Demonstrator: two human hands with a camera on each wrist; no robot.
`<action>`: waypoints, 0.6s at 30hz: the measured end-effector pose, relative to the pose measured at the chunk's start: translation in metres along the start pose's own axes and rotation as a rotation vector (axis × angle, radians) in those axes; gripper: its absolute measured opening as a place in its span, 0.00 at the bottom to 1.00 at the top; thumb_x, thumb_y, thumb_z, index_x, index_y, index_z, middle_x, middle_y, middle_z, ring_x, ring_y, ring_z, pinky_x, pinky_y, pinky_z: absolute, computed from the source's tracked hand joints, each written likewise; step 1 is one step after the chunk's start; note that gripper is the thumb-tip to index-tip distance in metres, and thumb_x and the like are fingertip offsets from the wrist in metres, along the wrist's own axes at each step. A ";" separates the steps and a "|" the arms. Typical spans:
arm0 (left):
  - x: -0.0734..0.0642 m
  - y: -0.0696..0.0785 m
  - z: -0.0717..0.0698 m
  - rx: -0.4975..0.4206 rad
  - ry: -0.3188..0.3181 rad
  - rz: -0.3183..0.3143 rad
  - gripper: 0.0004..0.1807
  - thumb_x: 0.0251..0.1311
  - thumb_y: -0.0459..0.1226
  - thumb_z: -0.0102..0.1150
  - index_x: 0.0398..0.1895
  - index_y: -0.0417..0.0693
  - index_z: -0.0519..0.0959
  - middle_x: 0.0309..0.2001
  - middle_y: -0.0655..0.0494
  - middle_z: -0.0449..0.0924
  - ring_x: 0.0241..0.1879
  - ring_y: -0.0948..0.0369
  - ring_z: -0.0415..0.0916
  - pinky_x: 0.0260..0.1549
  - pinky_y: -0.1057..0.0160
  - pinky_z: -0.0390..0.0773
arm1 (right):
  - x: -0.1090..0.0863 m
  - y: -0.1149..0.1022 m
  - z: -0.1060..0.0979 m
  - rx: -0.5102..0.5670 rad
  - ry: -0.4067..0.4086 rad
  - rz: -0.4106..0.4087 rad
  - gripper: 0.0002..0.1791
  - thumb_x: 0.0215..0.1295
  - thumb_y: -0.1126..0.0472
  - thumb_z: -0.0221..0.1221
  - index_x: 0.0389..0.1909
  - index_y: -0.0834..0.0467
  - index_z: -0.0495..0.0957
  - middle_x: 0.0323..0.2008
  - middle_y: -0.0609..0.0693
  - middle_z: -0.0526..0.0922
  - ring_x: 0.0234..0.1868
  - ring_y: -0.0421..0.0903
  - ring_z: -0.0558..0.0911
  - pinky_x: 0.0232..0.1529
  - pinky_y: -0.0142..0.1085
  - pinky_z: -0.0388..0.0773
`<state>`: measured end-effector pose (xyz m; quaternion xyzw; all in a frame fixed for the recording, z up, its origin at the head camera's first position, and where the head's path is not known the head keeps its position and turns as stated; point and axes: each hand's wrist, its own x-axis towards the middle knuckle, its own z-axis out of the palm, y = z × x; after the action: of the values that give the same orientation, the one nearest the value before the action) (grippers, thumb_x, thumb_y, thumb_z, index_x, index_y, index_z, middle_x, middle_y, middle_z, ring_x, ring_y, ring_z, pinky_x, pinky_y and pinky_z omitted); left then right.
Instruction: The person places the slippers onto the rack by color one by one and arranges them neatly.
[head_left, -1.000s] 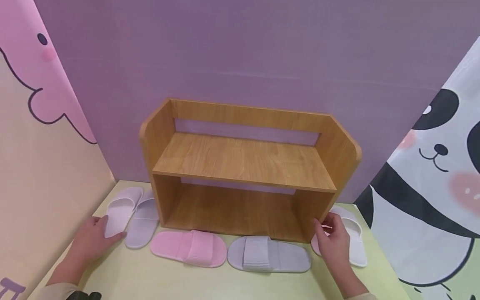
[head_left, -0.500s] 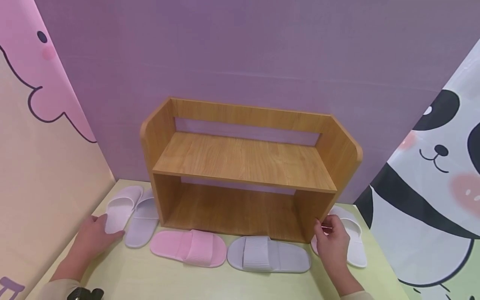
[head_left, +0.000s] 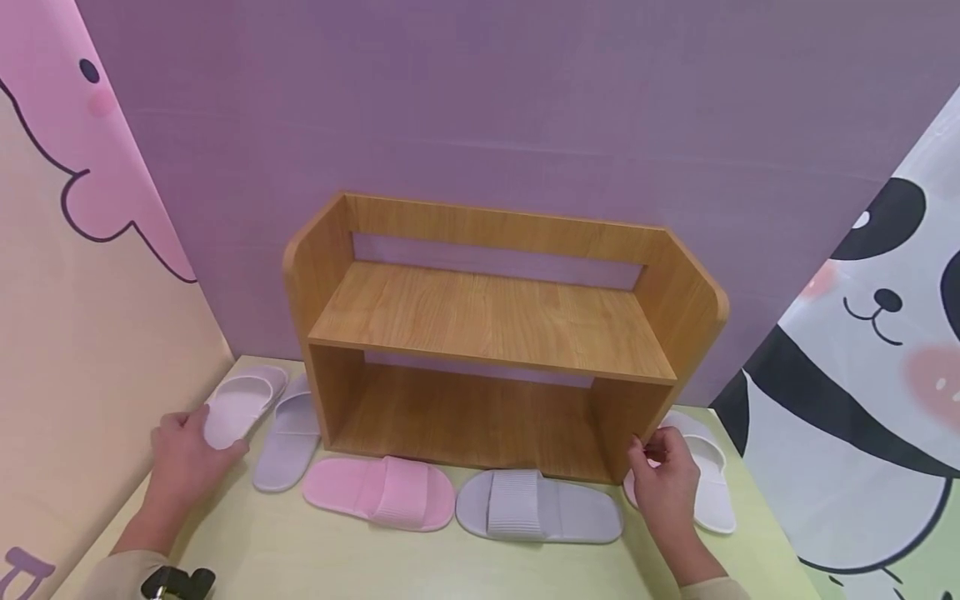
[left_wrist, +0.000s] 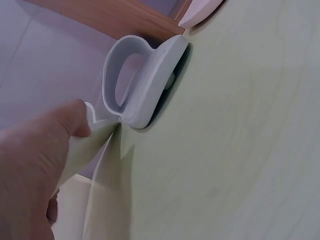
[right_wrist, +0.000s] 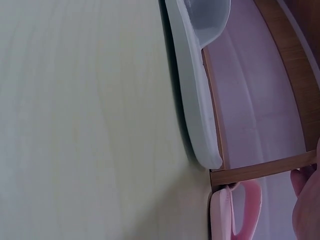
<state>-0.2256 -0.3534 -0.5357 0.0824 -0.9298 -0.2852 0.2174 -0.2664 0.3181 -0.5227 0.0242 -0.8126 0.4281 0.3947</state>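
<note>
- At the left end of the table (head_left: 345, 567), the left hand (head_left: 183, 454) gripped the white slipper (head_left: 228, 415) by its heel end, between thumb and fingers, with the strap toward the back wall (head_left: 525, 100).
- Toward the other end, the right hand (head_left: 667, 479) pinched the lower front edge of the rack (head_left: 487, 321), at its right side.
- Whether the sole's far end touched the table could not be told.
- Good handling seemed to call for a firm hold on the heel, the soft sole kept level so it would not sag, and only light steadying pressure on the rack.
- On one side of the white slipper stood the left wall (head_left: 105, 350), with little room between; on the other lay the lilac slipper (head_left: 285, 454), just beside it and likely to be nudged by any sideways slide.
- Past that rose the rack's left panel, whose front edge could catch a strap.
- Along the rack's front lay the pink slipper (head_left: 337, 485) and the grey slipper (head_left: 585, 510); the outer slipper (head_left: 716, 500) lay beside the right hand.
- Upward and toward the person there appeared to be the most room for moving.
</note>
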 end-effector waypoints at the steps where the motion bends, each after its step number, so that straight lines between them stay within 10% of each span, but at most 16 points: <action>1: 0.000 0.001 -0.001 -0.010 0.008 -0.008 0.48 0.53 0.41 0.76 0.71 0.18 0.67 0.61 0.17 0.60 0.60 0.22 0.58 0.47 0.27 0.72 | 0.000 0.001 0.000 -0.005 -0.003 0.006 0.06 0.68 0.75 0.67 0.39 0.67 0.79 0.33 0.56 0.87 0.34 0.26 0.80 0.41 0.16 0.75; 18: 0.011 0.029 -0.009 -0.093 0.189 0.005 0.46 0.52 0.41 0.73 0.73 0.27 0.71 0.62 0.26 0.64 0.64 0.30 0.59 0.50 0.36 0.66 | -0.001 0.003 0.002 -0.008 0.006 0.019 0.06 0.69 0.74 0.67 0.40 0.67 0.79 0.34 0.56 0.88 0.35 0.26 0.80 0.41 0.18 0.76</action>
<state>-0.2318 -0.3371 -0.5088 0.0965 -0.8911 -0.3182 0.3087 -0.2679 0.3183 -0.5260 0.0137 -0.8135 0.4284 0.3930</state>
